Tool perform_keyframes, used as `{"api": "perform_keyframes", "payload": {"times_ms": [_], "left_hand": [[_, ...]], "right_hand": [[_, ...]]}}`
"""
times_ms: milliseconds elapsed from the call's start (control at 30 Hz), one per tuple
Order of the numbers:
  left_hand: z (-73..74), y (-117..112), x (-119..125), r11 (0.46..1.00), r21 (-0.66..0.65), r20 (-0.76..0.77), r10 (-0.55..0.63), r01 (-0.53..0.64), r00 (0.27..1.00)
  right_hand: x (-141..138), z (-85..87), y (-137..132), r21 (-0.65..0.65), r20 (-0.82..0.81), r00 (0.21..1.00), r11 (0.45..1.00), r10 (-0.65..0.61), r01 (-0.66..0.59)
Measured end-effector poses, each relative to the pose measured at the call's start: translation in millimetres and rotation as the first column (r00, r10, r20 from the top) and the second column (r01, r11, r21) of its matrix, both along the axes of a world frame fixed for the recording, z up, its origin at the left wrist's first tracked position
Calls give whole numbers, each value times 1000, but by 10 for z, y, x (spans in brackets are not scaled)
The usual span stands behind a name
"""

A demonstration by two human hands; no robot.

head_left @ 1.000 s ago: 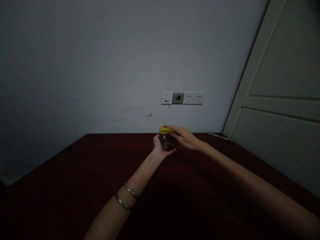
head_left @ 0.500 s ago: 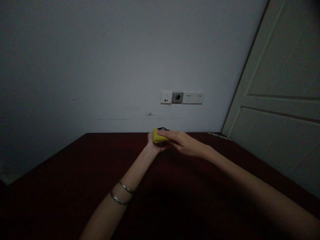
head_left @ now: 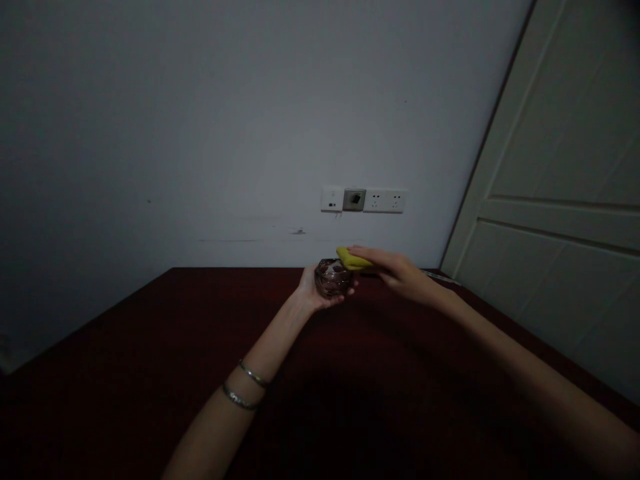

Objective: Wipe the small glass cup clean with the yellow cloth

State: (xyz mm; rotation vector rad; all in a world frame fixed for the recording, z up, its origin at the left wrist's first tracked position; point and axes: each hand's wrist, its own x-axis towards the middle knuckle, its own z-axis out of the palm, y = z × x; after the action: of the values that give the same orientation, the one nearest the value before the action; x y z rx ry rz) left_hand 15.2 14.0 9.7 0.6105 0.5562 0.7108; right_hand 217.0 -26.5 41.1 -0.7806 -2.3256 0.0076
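Note:
A dark, see-through glass bowl (head_left: 332, 281) with a patterned wall rests in my left hand (head_left: 311, 292), its fingers wrapped beneath and round the far side. My right hand (head_left: 403, 275) grips a folded yellow cloth (head_left: 354, 259) between thumb and fingers. The cloth is at the bowl's upper right rim; whether it touches the glass I cannot tell. Both hands are above the dark red tabletop. Two silver bangles (head_left: 246, 388) circle my left forearm.
The dark red table (head_left: 210, 333) reaches back to a pale wall (head_left: 240, 133). Sockets and a switch (head_left: 364, 200) are set in the wall. A white panelled door (head_left: 555, 160) stands along the right side. A thin strip (head_left: 443, 276) lies at the table's back right corner.
My right hand has moved right and slightly up with the yellow cloth, uncovering the glass bowl. My left hand still holds the bowl, nearly in the same place.

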Motion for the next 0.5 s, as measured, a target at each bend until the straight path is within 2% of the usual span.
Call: {"api": "perform_keyframes", "payload": {"times_ms": [67, 133, 300, 367, 500], "left_hand": [[-25, 4, 4, 998, 24, 2, -62, 62, 998], [-49, -1, 19, 994, 31, -21, -103, 104, 994], [-45, -75, 62, 978, -2, -56, -207, 207, 977], [-15, -97, 56, 983, -9, -61, -183, 183, 981], [22, -69, 19, 993, 60, -102, -97, 104, 990]], "right_hand": [[34, -1, 49, -36, -141, 987, 997, -80, 75], [18, 7, 83, -76, -195, 975, 993, -104, 91], [-143, 7, 101, -112, -50, 998, 992, 49, -55], [-154, -7, 93, -84, 3, 997, 994, 71, -70], [-76, -32, 36, 23, 75, 996, 999, 39, -40]]}}
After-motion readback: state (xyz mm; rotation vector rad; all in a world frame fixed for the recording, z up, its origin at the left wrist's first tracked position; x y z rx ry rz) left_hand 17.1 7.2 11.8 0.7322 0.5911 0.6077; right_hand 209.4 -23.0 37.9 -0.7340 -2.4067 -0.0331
